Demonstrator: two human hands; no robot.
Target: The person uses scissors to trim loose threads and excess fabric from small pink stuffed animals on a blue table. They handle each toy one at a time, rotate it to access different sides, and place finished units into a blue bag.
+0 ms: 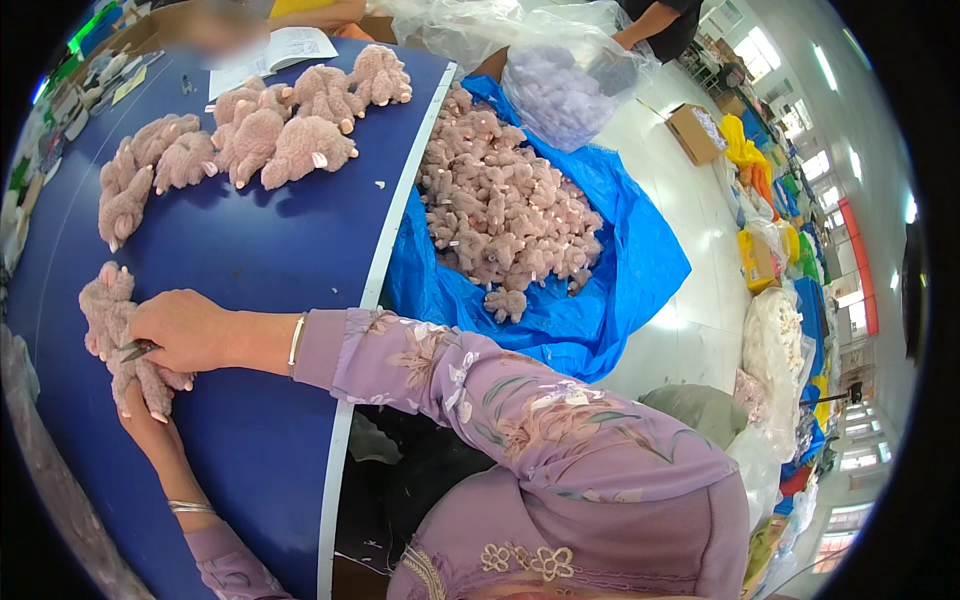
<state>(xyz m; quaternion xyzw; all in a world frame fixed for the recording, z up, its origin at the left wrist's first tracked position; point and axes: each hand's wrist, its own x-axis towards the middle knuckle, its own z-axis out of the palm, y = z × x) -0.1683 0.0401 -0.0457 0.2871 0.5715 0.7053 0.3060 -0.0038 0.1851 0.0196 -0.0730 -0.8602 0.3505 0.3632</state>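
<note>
Labels: two small white tags show clearly on the plush in the row; no lettering is legible on them.
Booklet: one open white booklet lies at 11 o'clock, its print too small to read.
Plush in work: one pinkish-brown plush toy lies at 9 o'clock on your blue surface, between your hands.
Right hand: your right hand is closed around one small dark metal tool, its tip against the plush.
Left hand: your left hand touches the plush's lower end; its fingers are mostly hidden, so you cannot tell how firmly they pinch.
Row: about eight similar plush toys curve around 10 o'clock, some overlapping, so the count is approximate.
Pile: many more, too heaped to count, fill one blue sheet at 12 o'clock.
Bag: one clear bag of lilac pieces sits toward 12:30.
Carton: one open brown carton stands near 2 o'clock.
</note>
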